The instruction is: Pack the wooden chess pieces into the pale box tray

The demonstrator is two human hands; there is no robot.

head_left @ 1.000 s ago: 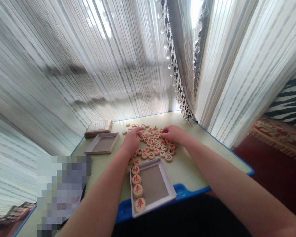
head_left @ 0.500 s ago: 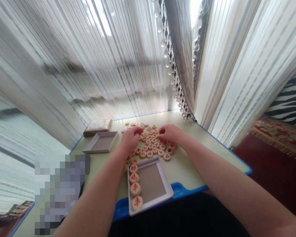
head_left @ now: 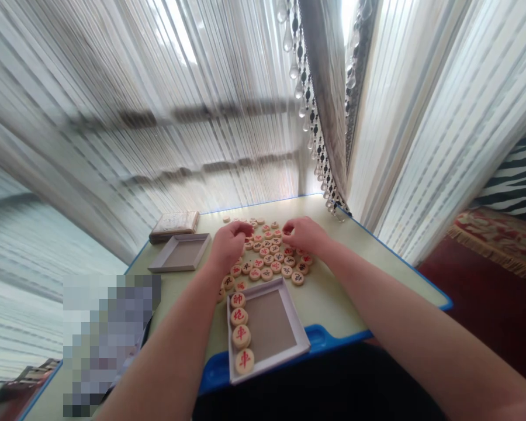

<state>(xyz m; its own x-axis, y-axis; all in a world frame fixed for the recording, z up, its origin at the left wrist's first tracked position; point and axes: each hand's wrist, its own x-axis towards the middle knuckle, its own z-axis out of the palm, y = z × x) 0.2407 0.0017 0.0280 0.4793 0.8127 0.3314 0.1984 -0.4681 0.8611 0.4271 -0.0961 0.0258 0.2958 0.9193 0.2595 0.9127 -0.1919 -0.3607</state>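
Round wooden Chinese chess pieces (head_left: pixel 275 266) with red and black characters lie spread over the table. My left hand (head_left: pixel 231 242) is at the left side of the spread, its fingers curled and drawn together. Whatever they hold, if anything, is hidden. At the right side my right hand (head_left: pixel 305 235) pinches a Chinese chess piece, only a bit of which shows between thumb and fingers. Nearest me a shallow grey box (head_left: pixel 296 318) has a column of red-marked pieces (head_left: pixel 241 336) along its left wall. Its remaining floor is bare.
A second shallow box part (head_left: pixel 179 269) lies at the left, in front of a worn, closed box (head_left: pixel 175 223). A pixelated object (head_left: pixel 114 339) lies left of my left forearm. Blue trim (head_left: pixel 403 263) edges the table; string curtains (head_left: pixel 228 140) hang behind it.
My left hand has shifted slightly left and my right hand hardly at all. The view has tilted a little. The pieces in the box stay as they were.
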